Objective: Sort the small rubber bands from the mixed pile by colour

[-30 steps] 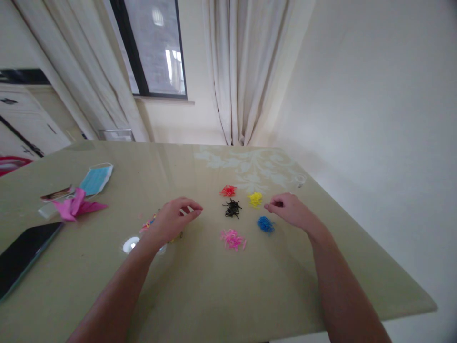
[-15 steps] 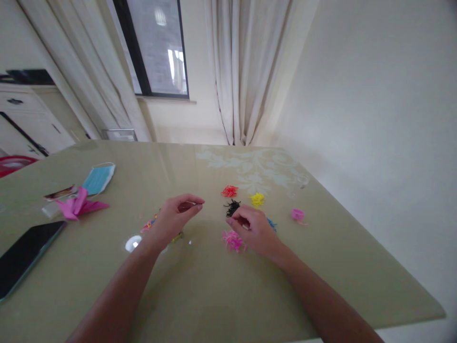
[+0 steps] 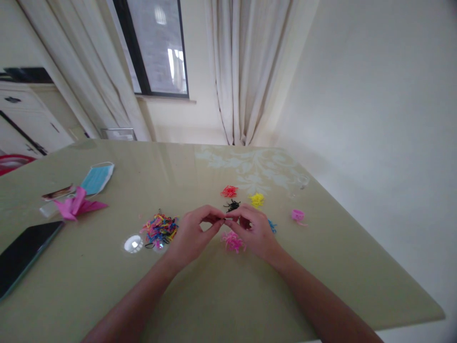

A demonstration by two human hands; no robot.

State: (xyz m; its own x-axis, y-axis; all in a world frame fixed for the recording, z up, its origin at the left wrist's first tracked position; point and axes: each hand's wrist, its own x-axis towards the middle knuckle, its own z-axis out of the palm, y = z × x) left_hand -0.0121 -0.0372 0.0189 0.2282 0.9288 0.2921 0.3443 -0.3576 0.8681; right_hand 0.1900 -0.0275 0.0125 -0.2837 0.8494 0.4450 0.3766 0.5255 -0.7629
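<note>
My left hand (image 3: 198, 233) and my right hand (image 3: 253, 228) meet fingertip to fingertip above the table. Both are pinched closed on a tiny dark strand that looks like a black rubber band (image 3: 224, 218). Just behind the fingers lies a small pile of black rubber bands (image 3: 233, 205), partly covered by my right hand. Pink rubber bands (image 3: 233, 241) lie in front of it, blue rubber bands (image 3: 272, 226) peek out to its right, and red (image 3: 229, 191) and yellow rubber bands (image 3: 256, 200) sit farther back. Left of my left hand is a mixed-colour heap of rubber bands (image 3: 160, 229).
A clear round lid or dish (image 3: 133, 244) is beside the mixed heap. At the left are a phone (image 3: 28, 257), a pink folded paper crane (image 3: 79, 205) and a blue face mask (image 3: 97, 179). A pink coil (image 3: 297, 216) lies at the right, near the table edge.
My left hand has moved right and slightly down to meet my right hand, uncovering the mixed heap. My right hand has stayed nearly in place.
</note>
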